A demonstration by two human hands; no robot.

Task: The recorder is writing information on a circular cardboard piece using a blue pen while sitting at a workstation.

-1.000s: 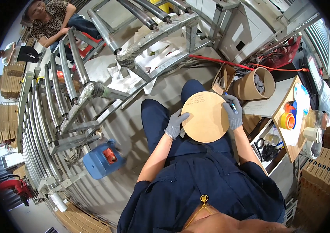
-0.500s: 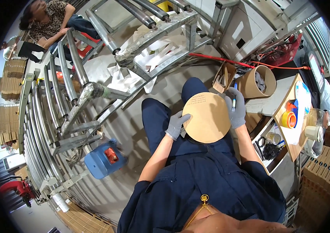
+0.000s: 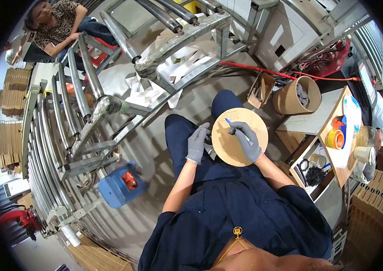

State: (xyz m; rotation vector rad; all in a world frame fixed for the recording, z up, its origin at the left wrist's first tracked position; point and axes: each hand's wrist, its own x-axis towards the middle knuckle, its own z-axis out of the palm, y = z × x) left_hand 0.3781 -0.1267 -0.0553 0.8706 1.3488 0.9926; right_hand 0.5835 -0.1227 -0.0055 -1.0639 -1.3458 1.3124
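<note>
Overhead fisheye view of a seated person with a round tan disc point(image 3: 224, 141) lying over the lap, centre right. The lower right part of the disc is covered by the gloved right hand point(image 3: 247, 141), whose fingers are bent closely around a blue-and-white pen point(image 3: 228, 121); the pen's middle is concealed by the grip, and whether its tip meets the surface cannot be told. Small handwriting near the disc's far edge is partly screened by the pen and too fine to make out. The gloved left hand point(image 3: 197, 143) lies just beside the disc's left edge, fingers partly curled and fingertips obscured; whether it grasps anything, or touches the disc, cannot be determined. At right, dark contents of an open drawer point(image 3: 316, 195) are indistinct, and grey material inside a cardboard drum point(image 3: 286, 99) is partly hidden by its wall. At upper left, a seated co-worker point(image 3: 59, 28) is partly hidden behind metal rollers point(image 3: 91, 67).
</note>
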